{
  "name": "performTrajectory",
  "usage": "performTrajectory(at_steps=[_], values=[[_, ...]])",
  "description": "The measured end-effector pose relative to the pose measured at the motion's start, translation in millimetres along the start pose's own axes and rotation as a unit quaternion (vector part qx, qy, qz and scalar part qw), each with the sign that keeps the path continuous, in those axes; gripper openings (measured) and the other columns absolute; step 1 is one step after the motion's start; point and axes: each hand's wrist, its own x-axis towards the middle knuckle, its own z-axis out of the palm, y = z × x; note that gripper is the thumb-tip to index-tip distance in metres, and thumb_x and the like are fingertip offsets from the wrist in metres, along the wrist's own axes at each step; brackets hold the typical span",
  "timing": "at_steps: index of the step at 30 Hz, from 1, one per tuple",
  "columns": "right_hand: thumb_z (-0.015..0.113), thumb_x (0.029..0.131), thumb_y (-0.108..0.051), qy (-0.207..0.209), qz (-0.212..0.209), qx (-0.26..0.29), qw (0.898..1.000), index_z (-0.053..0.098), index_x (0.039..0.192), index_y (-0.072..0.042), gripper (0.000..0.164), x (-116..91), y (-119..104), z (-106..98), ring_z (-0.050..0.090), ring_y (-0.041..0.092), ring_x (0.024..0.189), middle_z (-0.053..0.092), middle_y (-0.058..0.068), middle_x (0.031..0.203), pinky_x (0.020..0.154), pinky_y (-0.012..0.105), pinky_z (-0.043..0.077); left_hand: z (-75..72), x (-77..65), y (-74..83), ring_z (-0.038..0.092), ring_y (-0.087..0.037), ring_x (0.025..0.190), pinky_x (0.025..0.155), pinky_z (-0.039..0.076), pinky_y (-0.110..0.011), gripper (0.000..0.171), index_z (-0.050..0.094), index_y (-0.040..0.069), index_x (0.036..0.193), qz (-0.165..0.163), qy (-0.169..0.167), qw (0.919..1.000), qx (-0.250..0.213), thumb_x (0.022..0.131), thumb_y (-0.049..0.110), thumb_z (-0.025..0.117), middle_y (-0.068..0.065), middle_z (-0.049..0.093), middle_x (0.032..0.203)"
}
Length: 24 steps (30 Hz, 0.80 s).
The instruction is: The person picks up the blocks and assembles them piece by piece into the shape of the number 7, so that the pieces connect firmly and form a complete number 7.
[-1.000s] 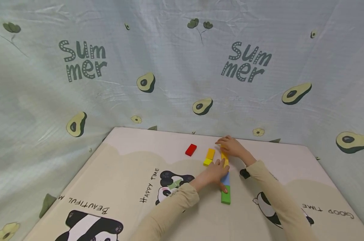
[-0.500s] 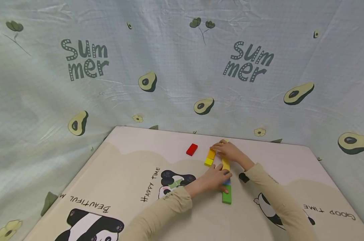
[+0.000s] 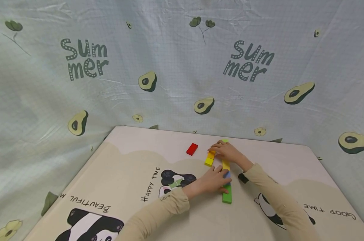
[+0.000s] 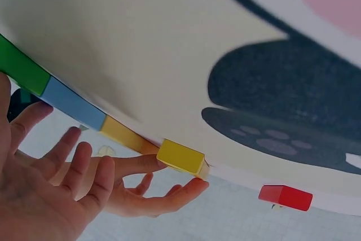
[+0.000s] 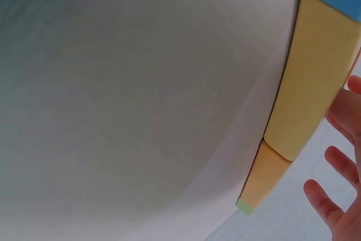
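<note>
Our right grip (image 3: 228,152) pinches the orange block (image 3: 211,155) near the counter (image 3: 121,170)'s far edge; our left grip (image 3: 213,181) is loosely spread. Probably light, hard, kinda slick, so we'd squeeze its long sides.

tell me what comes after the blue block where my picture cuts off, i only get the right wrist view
Observer: A dark green block, set end to end with the blue block, as the left wrist view shows.
Operator: ok, anything over that blue one
Observer: Yes, in the head view the left hand partly hides it.
Operator: any block lying apart from all the others
Observer: One, a red block, off to the left in the head view with nothing touching it.
</note>
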Motion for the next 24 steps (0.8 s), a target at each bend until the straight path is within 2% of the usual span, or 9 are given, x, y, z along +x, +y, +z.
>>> performTrajectory(at_steps=[8, 18, 24], values=[[0.066, 0.079, -0.016, 0.018, -0.030, -0.032, 0.999, 0.059, 0.112, -0.020, 0.034, 1.6, 2.3, 4.8, 0.048, 0.022, 0.100, 0.060, 0.003, 0.114, 0.075, 0.038, 0.043, 0.8, -3.3, 1.7, 0.044, -0.015, 0.105, 0.085, 0.042, -0.031, 0.044, 0.056, 0.025, 0.115, 0.009, 0.021, 0.9993, 0.028, 0.085, 0.054, 0.043, 0.006, 0.050, 0.124], [0.064, 0.080, -0.014, 0.006, -0.027, -0.060, 0.998, 0.060, 0.113, -0.016, 0.033, 4.6, -1.9, 1.2, 0.048, 0.020, 0.098, 0.060, 0.002, 0.113, 0.075, 0.036, 0.043, 0.1, -3.1, 2.6, 0.045, -0.013, 0.102, 0.083, 0.042, -0.028, 0.045, 0.055, 0.024, 0.117, 0.010, 0.028, 0.9990, 0.034, 0.086, 0.054, 0.041, 0.007, 0.052, 0.122], [0.063, 0.081, -0.015, 0.008, -0.033, -0.078, 0.996, 0.059, 0.110, -0.017, 0.029, 4.7, -2.6, 1.2, 0.048, 0.019, 0.095, 0.062, 0.000, 0.108, 0.073, 0.034, 0.042, -1.7, -3.5, 4.3, 0.045, -0.013, 0.100, 0.080, 0.040, -0.026, 0.046, 0.055, 0.023, 0.117, 0.009, 0.030, 0.9988, 0.037, 0.086, 0.053, 0.042, 0.007, 0.053, 0.119]])
